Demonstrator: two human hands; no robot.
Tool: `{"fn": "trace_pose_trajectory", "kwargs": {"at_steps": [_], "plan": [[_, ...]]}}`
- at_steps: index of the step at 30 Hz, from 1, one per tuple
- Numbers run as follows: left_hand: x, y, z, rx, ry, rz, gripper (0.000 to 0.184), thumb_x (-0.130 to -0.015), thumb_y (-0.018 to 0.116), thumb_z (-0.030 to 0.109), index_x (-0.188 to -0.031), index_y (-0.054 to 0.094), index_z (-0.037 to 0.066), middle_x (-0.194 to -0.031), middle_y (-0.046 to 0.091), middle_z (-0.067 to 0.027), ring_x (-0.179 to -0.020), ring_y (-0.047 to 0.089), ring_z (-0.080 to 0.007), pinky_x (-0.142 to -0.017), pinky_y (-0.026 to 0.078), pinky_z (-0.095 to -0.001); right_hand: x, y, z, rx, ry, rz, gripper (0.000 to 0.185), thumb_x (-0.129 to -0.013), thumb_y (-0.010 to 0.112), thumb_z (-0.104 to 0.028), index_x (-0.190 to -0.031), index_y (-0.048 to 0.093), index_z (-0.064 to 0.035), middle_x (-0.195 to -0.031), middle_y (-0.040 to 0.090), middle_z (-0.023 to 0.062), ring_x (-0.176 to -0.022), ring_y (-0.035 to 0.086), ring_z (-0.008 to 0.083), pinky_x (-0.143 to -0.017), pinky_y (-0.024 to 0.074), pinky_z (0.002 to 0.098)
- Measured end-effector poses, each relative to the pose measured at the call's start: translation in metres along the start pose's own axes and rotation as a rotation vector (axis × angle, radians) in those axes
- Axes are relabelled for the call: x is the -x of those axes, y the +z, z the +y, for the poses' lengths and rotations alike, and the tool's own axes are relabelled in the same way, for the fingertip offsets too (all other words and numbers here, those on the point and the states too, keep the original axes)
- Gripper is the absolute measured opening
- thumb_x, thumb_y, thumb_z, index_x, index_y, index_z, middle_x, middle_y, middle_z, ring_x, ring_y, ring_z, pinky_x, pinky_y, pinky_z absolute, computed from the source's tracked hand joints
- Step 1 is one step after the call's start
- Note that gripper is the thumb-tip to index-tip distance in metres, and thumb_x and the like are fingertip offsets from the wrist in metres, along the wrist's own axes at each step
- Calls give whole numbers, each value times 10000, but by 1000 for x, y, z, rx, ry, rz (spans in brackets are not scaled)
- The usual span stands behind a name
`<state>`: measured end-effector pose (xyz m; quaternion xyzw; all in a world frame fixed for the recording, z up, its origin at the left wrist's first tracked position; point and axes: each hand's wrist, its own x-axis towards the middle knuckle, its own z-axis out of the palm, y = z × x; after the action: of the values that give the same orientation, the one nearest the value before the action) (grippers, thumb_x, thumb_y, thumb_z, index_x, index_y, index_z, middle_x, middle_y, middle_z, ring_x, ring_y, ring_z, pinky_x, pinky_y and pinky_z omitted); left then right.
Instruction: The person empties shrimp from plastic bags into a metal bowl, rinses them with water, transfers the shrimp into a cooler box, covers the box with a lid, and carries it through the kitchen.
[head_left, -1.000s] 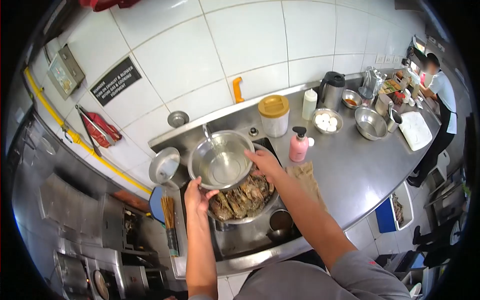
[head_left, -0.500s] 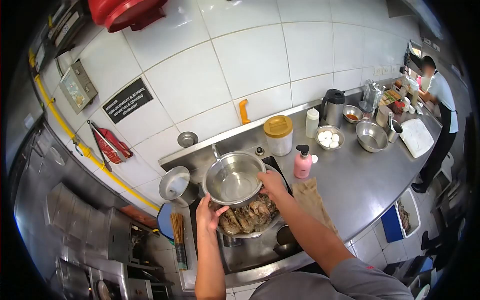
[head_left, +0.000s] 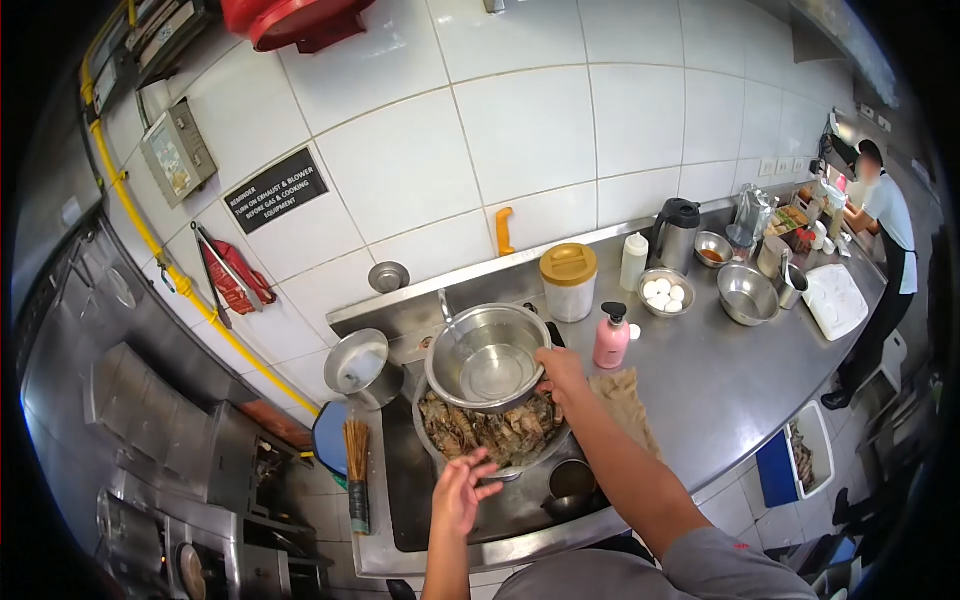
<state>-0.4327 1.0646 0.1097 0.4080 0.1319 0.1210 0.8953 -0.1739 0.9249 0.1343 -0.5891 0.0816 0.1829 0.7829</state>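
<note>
Head view, the only one: I am in a kitchen where a person in a grey shirt leans over a steel sink (head_left: pixel 410 515). The right hand (head_left: pixel 563 378) grips the right rim of a metal bowl (head_left: pixel 490 357), which appears to hold clear water. The bowl sits at the tap (head_left: pixel 445 304), above a wide basin (head_left: pixel 537 462) of what look like shellfish (head_left: pixel 455 420); whether it rests on them, I cannot tell. The left hand (head_left: pixel 463 492) is spread, seemingly empty, near the basin's closer edge. A pot (head_left: pixel 362 368) stands left; a pink pump bottle (head_left: pixel 611 340), right. The step in hand seems to be steadying the bowl one-handed; moving it would call for a level, probably two-handed grip.
</note>
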Motion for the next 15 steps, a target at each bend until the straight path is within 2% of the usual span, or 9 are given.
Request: {"fn": "trace_pose_trajectory", "kwargs": {"at_steps": [2, 6, 8, 9, 10, 12, 13, 15], "plan": [[22, -12, -5, -37, -110, -109, 173, -993, 521, 208, -1098, 558, 75, -1339, 519, -152, -1125, 586, -297, -780, 585, -468, 5, 1, -3, -23, -7, 29, 233, -740, 648, -153, -940, 638, -33, -772, 569, 46, -655, 559, 191, -533, 427, 404], [52, -49, -25, -14, -152, -115, 210, -993, 524, 194, -1140, 549, 47, -1327, 533, -153, -1121, 591, -278, -800, 579, -452, 1, -1, 0, -32, 2, -4, 263, -739, 653, -157, -969, 632, -31, -808, 572, 56, -686, 567, 211, -545, 434, 418], [60, -64, -38, -322, -220, 98, 188, -1000, 516, 175, -1120, 565, 38, -1276, 557, -151, -1063, 612, -274, -780, 588, -436, 2, 0, 0, -59, 33, -17, 284, -741, 659, -163, -990, 628, -30, -850, 577, 68, -747, 574, 228, -571, 445, 428], [64, -73, -49, -396, -193, 185, 193, -975, 570, 150, -1114, 592, 17, -1175, 615, -118, -986, 627, -209, -765, 577, -360, 1, 0, 1, -51, 27, -22, 284, -741, 659, -163, -990, 628, -30, -850, 577, 68, -747, 574, 228, -571, 445, 428], [63, -90, -64, -387, -187, 185, 193, -975, 570, 150, -1114, 592, 17, -1175, 615, -118, -986, 627, -209, -765, 577, -360, -1, 0, 1, -41, 28, -5, 238, -750, 654, -151, -949, 614, -26, -826, 562, 67, -721, 579, 232, -551, 482, 421], [61, -115, -87, -746, 36, 256, 222, -921, 669, 190, -1039, 650, 3, -1014, 686, -72, -870, 629, -152, -745, 520, -282, 0, -1, 1, -19, 29, 9, 194, -760, 648, -139, -908, 600, -22, -802, 547, 66, -695, 583, 235, -531, 519, 414], [61, -118, -94, -822, 188, 307, 213, -893, 703, 201, -990, 682, 11, -872, 695, -46, -766, 616, -130, -690, 487, -251, 1, 0, 1, -34, 28, 10, 194, -758, 651, -139, -905, 597, -24, -792, 535, 61, -691, 575, 231, -520, 525, 408], [61, -120, -98, -896, 224, 331, 202, -886, 707, 199, -992, 684, 27, -866, 689, -55, -764, 620, -135, -689, 491, -260, 5, 2, -1, -43, 25, 5, 195, -756, 655, -139, -902, 594, -26, -782, 523, 56, -688, 566, 227, -508, 530, 402]]}}
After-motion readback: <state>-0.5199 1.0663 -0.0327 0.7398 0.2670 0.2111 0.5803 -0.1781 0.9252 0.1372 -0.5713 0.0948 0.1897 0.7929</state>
